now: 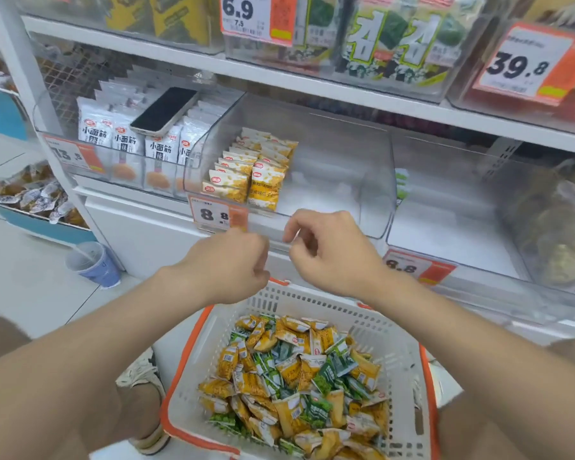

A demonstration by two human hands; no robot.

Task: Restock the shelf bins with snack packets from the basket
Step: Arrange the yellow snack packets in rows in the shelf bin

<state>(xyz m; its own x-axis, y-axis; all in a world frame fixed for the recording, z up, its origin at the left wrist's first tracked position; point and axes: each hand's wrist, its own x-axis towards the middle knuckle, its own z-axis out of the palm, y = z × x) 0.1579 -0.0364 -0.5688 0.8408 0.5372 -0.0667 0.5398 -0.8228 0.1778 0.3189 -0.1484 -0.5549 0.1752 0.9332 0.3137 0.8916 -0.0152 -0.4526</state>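
Snack packets (292,376), small yellow and green foil pillows, lie heaped in the white perforated plastic basket with the orange rim (312,302) at the bottom of my view, below the shelf, so by my reckoning most of the restocking is left to do. Reading the shelf from the left, the clear plastic bin of white packets with black lettering (127,141) looks full, and a black smartphone in a pale case (165,109) lies on top of them. The next clear bin (346,180) has two short rows of yellow packets (246,174) standing upright against its left wall, and the rest of its floor is bare. The clear bin to the right of that (445,227) shows only a sliver of green packets (401,187) at its left edge, so I judge the green ones have hardly been started. Both hands hang between the basket and the front lip of the middle bin, near each other but apart. The left hand (233,260) shows me its back, with the fingers curled under and out of sight, so I cannot tell whether it holds anything. The right hand (329,257) has its fingers loosely bent with the thumb close to them, and I see no packet in it.
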